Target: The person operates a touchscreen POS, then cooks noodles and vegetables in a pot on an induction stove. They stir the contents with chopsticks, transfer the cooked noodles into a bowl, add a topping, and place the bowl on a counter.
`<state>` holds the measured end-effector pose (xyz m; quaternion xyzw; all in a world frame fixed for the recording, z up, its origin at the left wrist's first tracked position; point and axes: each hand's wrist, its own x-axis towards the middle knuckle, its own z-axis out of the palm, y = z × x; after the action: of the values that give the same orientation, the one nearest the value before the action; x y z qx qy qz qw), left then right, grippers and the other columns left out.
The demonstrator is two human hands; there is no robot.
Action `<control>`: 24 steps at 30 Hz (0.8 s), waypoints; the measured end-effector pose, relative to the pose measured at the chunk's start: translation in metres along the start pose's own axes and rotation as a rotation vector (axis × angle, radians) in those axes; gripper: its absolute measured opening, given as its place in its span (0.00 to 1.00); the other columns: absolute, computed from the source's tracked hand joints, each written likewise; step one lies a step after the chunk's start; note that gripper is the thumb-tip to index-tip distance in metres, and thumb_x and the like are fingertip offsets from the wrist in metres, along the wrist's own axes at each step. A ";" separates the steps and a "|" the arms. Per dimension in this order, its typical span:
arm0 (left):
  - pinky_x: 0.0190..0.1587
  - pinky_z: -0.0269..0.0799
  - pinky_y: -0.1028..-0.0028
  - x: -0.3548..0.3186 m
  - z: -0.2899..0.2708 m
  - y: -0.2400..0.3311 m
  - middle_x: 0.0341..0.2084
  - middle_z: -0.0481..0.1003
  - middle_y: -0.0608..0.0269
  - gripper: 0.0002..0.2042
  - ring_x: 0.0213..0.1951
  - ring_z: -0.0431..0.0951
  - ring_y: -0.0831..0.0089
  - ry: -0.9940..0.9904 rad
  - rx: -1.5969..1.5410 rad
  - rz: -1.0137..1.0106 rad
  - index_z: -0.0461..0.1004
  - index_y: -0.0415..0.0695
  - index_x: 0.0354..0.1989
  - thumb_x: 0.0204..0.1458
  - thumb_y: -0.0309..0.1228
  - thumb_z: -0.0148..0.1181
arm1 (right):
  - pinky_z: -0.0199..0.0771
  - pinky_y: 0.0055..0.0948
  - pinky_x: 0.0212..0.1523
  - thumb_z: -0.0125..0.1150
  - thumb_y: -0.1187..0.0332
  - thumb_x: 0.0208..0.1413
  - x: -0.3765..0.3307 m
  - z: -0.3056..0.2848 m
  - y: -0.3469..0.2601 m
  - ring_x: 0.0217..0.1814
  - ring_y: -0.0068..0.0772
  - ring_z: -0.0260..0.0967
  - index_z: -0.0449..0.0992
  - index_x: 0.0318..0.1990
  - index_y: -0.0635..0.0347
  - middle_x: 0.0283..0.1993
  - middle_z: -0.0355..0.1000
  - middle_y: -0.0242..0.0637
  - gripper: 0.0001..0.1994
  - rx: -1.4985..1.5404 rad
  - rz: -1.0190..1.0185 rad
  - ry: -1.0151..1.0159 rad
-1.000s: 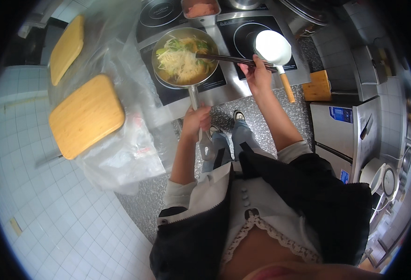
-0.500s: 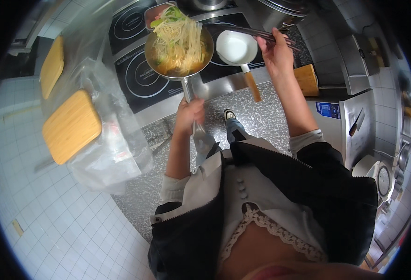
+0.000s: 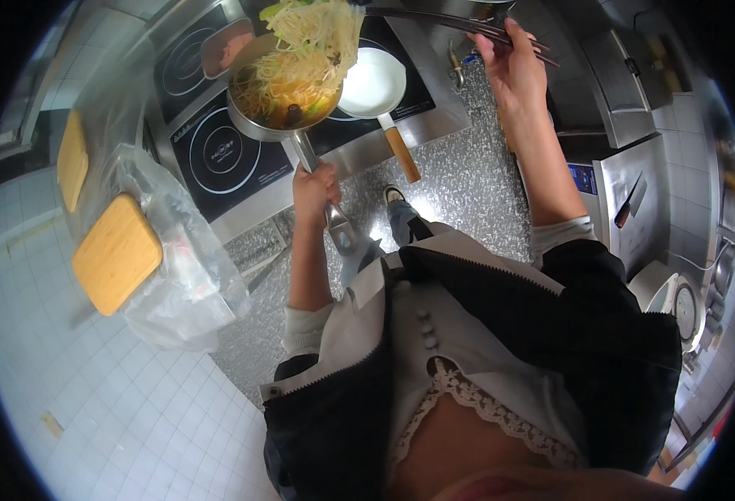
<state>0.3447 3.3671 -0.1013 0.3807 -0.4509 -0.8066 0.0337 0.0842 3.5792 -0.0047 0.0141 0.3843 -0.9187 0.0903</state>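
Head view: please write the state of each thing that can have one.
Left hand: closed around pan handle
Right hand: gripping chopsticks
Chopsticks: holding up noodles
Noodles: partly lifted, partly in steel pan
Steel pan: held, containing food
White saucepan: upright on induction cooktop
Steel tray: uncovered, pinkish food inside
Rice cooker: open

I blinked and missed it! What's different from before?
The right hand raised the chopsticks, lifting stringy food up from the pan. The left hand moved the pan rightward toward the white pot, uncovering a burner. Both hands kept their grips.
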 end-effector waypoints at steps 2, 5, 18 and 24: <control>0.11 0.53 0.77 0.004 0.006 -0.001 0.12 0.59 0.70 0.09 0.10 0.58 0.80 0.044 0.031 0.016 0.60 0.46 0.26 0.47 0.21 0.56 | 0.85 0.33 0.36 0.50 0.74 0.61 -0.002 -0.012 0.002 0.35 0.41 0.75 0.67 0.35 0.67 0.34 0.72 0.44 0.05 -0.024 0.003 0.035; 0.11 0.53 0.77 0.009 0.013 -0.003 0.12 0.59 0.70 0.10 0.10 0.58 0.80 0.092 0.066 0.009 0.59 0.46 0.26 0.47 0.21 0.55 | 0.84 0.35 0.35 0.47 0.74 0.62 -0.006 -0.029 0.006 0.31 0.37 0.75 0.65 0.36 0.67 0.31 0.71 0.44 0.05 -0.067 0.021 0.117; 0.11 0.56 0.76 0.022 0.034 -0.012 0.11 0.60 0.69 0.08 0.09 0.59 0.79 0.224 0.220 0.023 0.59 0.44 0.26 0.48 0.21 0.54 | 0.84 0.36 0.31 0.51 0.73 0.60 -0.012 -0.077 0.033 0.27 0.37 0.74 0.64 0.35 0.66 0.30 0.69 0.43 0.05 -0.039 0.035 0.240; 0.10 0.59 0.74 0.027 0.035 -0.015 0.11 0.63 0.64 0.06 0.09 0.63 0.76 0.279 0.374 0.084 0.60 0.41 0.27 0.46 0.20 0.52 | 0.84 0.37 0.34 0.51 0.73 0.60 -0.011 -0.090 0.042 0.29 0.37 0.74 0.65 0.34 0.64 0.31 0.69 0.42 0.05 -0.058 0.044 0.271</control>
<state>0.3073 3.3898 -0.1183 0.4689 -0.5990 -0.6465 0.0581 0.0987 3.6154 -0.0966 0.1439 0.4191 -0.8946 0.0579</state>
